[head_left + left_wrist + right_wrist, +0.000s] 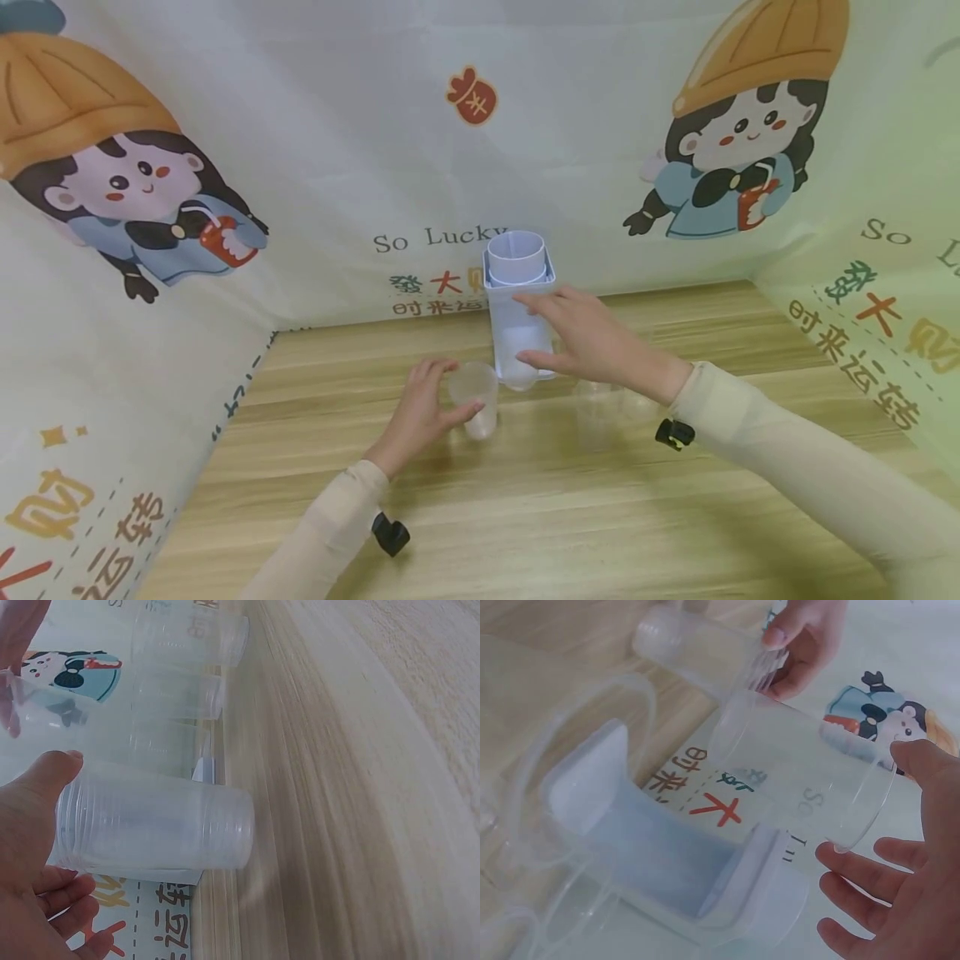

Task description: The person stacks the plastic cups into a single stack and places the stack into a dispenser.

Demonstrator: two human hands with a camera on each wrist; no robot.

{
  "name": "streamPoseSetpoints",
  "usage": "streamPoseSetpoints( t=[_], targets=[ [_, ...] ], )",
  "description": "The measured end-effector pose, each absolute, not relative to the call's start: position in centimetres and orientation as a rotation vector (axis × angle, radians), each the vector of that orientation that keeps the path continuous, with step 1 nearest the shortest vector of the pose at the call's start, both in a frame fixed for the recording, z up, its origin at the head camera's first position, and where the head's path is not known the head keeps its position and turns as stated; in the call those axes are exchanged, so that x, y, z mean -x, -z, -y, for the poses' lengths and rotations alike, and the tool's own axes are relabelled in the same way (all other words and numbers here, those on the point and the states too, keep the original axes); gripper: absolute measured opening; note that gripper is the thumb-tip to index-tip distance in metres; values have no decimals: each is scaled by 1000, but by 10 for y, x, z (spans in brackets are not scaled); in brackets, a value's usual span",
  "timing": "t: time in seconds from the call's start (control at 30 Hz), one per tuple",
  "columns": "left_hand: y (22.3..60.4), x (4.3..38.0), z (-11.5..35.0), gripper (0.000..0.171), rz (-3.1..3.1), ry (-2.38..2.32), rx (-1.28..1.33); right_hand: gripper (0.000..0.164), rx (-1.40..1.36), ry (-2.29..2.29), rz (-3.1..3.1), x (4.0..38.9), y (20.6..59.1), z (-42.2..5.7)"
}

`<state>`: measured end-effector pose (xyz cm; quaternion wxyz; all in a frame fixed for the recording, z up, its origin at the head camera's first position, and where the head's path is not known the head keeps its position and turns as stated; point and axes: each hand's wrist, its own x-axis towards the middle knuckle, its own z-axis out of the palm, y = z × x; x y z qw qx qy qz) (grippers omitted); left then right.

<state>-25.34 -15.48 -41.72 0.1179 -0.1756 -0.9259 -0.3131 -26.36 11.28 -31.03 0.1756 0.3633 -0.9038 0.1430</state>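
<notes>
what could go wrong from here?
The right hand pinches one clear cup by its rim, so it might slip or tilt.
Standing cups appear near that hand in the head view; a low sweep could topple them.
The left hand holds a nested stack; its cups could cling together.

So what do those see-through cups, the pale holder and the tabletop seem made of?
Cups: probably thin, shiny plastic; background shows through, rims catch light.
Holder: likely smooth hard plastic, opaque with rounded edges.
Tabletop: wood or printed laminate; streaky grain, finish unclear.
</notes>
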Motion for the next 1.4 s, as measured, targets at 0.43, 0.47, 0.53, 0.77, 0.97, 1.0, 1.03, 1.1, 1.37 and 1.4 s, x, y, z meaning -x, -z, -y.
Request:
streamPoseSetpoints(
  t=[0.43, 0.47, 0.53, 0.77, 0.97, 1.0, 1.03, 1.1, 1.37, 1.4],
  targets=[
    [418, 253, 155, 69, 2680, 927, 537, 74, -1107, -451, 2559, 269, 301, -81],
    [418, 253, 155, 69, 2676, 928, 538, 74, -1122, -448, 2544, 269, 302, -79],
    [418, 253, 155, 68, 2668, 928, 540, 73, -1137, -435, 2524, 270, 304, -74],
    [418, 252, 154, 64, 2649, 942, 547, 73, -1150, -417, 2545, 272, 310, -62],
    [417, 252, 155, 60, 2683, 965, 526, 73, -1149, -400, 2584, 271, 316, -56],
    [417, 253, 155, 60, 2687, 969, 525, 73, -1149, -401, 2589, 271, 317, -56],
    [417, 253, 155, 59, 2690, 972, 523, 73, -1148, -398, 2589, 270, 318, -55],
    [417, 253, 155, 59, 2684, 979, 528, 73, -1143, -384, 2598, 271, 321, -54],
    [418, 254, 155, 61, 2691, 991, 515, 73, -1174, -354, 2606, 273, 332, -52],
    [418, 253, 155, 62, 2695, 995, 512, 73, -1184, -355, 2596, 273, 333, -52]
  ],
)
